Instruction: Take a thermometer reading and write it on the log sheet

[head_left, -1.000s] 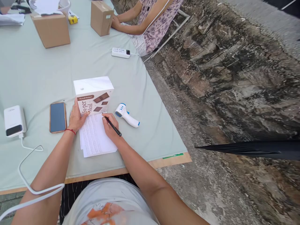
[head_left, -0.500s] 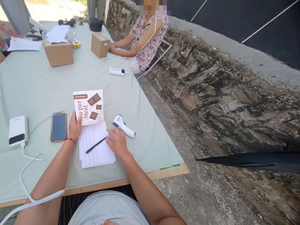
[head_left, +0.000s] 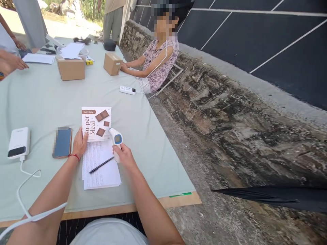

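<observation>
My left hand (head_left: 80,142) grips the lower left edge of a white box (head_left: 89,124) printed "NutriMotion Su-per Meal", its thumb on the front. The box stands tilted at the far end of some printed sheets (head_left: 102,178). In my right hand (head_left: 125,156) is a white and blue infrared thermometer (head_left: 117,137), held by its handle with the small screen facing me. Its head is close to the box's lower right corner; whether they touch I cannot tell. A black pen (head_left: 101,165) lies across the sheets. Left of my left hand rests a phone (head_left: 62,143).
A white power bank (head_left: 19,143) with a cable lies at the left. Farther off are a second white device (head_left: 127,90), two cardboard boxes (head_left: 71,69) and a basket of papers (head_left: 73,51). A person (head_left: 159,64) sits at the table's right side; other people are at the far left and back.
My right hand has picked up the thermometer from the table and brought it upright beside the box. My left hand still holds the box. The camera view has tipped up slightly.
</observation>
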